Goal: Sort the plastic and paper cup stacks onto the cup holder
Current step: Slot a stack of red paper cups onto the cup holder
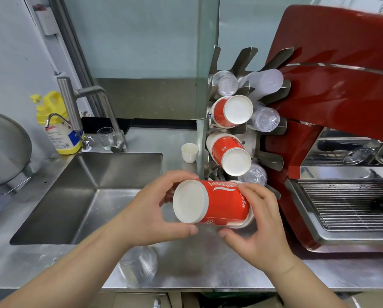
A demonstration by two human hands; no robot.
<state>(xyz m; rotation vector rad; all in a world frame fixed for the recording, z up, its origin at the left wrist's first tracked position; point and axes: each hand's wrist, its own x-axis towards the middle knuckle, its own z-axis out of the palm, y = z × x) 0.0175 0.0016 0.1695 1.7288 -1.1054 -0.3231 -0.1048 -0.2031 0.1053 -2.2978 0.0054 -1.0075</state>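
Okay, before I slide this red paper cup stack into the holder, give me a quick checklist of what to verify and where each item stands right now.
1. Grip: left hand and right hand both hold the red paper cup stack: ok.
2. Stack orientation: it lies sideways, white base toward the sink, mouth end toward the metal cup holder: ok.
3. Sorting: two red paper cup stacks already sit in the holder's left column, clear plastic ones to their right: ok.
4. Free slot in the holder below them: hidden by the held stack: cannot tell.
5. Leftovers: a clear plastic cup stack lies on the steel counter, unsorted: not ok.
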